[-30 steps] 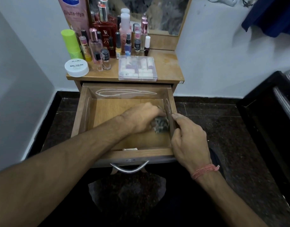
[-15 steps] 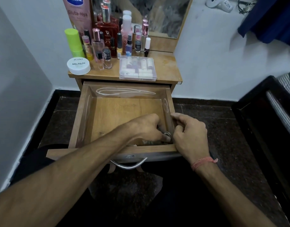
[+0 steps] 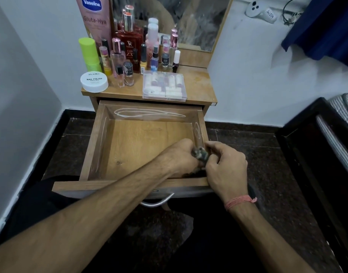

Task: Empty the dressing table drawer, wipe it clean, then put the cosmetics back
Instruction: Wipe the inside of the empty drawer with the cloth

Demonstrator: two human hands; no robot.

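Against the white wall, a wooden dressing table (image 3: pixel 196 83) is seen w/ a mirror (image 3: pixel 188 18) at its back. Below the top, the drawer (image 3: pixel 102 134) is pulled fully out; bare wood floor inside, white scribble marks on back & right inner walls, metal handle (image 3: pixel 157 201) at front. Dark tiled floor is visible either side. Cosmetics are kept on the tabletop, not in the drawer: tall pink Vaseline tube (image 3: pixel 95 18) at back left, red perfume bottle (image 3: pixel 129 42) beside it, green capped bottle (image 3: pixel 89 54) at left, clear lidded box (image 3: pixel 164 85) of small white/pink tubes near the front edge, white round nail polish remover tub (image 3: pixel 94 81) at front left corner, several small nail polish bottles betw. them. Left hand (image 3: pixel 179 156) is reached into the drawer's front right corner, fingers curled round a mottled grey-green cloth (image 3: pixel 199 153). Right hand (image 3: pixel 226 166) is set on the drawer's right wall at that corner, fingers bent, tips touching the cloth; whether it's actually gripped can't be told. Pink thread band (image 3: pixel 240 201) is worn on the right wrist.
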